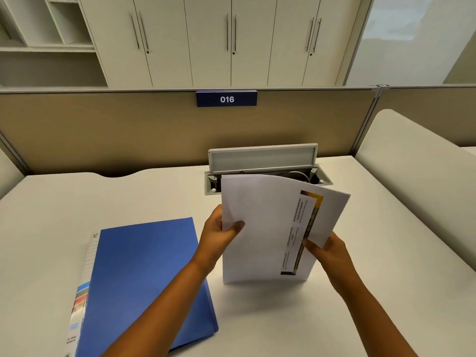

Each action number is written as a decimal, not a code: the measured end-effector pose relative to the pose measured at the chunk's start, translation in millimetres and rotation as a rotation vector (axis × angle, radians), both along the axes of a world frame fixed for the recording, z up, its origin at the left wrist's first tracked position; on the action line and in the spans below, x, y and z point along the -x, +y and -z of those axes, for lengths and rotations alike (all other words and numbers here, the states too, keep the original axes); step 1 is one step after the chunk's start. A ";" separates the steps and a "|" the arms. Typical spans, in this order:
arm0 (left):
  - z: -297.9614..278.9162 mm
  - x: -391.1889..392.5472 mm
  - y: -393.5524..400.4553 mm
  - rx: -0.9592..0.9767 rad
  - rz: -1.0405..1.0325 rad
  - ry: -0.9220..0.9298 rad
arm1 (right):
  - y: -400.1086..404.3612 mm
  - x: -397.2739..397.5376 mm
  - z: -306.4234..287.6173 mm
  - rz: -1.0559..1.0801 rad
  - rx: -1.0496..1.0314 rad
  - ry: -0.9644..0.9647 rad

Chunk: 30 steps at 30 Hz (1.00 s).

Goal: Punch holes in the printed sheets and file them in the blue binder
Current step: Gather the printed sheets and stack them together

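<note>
White printed sheets, light and floppy, stand on edge on the desk right of the closed blue binder, my left hand and right hand pinching their side edges, where I judge they buckle least.

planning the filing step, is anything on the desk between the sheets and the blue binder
Nothing visible: bare desk lies between the sheets, held upright by both hands, and the blue binder. The left forearm crosses over the binder, which lies closed.
</note>
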<state>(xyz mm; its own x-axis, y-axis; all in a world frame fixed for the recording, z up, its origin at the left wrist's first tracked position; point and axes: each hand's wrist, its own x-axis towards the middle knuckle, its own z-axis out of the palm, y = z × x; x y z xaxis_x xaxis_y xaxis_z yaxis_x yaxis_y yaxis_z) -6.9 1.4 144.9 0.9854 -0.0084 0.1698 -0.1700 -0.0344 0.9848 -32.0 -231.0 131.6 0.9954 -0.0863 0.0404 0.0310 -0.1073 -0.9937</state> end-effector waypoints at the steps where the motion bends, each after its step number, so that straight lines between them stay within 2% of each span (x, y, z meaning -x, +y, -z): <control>1: -1.7 1.2 -1.8 0.003 -0.005 0.007 | 0.0 -1.0 -0.4 0.004 -0.001 -0.006; 7: -9.0 2.9 -11.2 0.012 -0.043 -0.012 | -2.0 -1.8 -5.1 0.025 0.018 -0.086; 13: 2.7 6.8 -17.6 0.005 -0.103 0.034 | 8.1 0.7 9.9 0.035 -0.005 -0.016; 18: 2.4 7.5 -16.8 -0.001 -0.140 0.006 | 12.7 -4.5 6.8 0.044 0.022 -0.035; 22: 13.4 10.3 -13.4 -0.005 -0.151 0.051 | 14.3 -7.3 13.0 0.022 -0.007 -0.030; 30: 12.4 19.9 -10.3 -0.032 -0.185 -0.058 | 19.1 -9.5 16.1 0.026 -0.045 -0.031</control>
<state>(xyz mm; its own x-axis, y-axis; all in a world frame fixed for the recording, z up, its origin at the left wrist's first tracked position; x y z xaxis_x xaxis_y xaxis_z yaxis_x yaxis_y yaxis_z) -26.8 -8.8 132.5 0.9594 0.1651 0.2288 -0.2142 -0.1016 0.9715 -22.5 -211.8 115.5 0.9912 -0.1145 0.0665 0.0595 -0.0638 -0.9962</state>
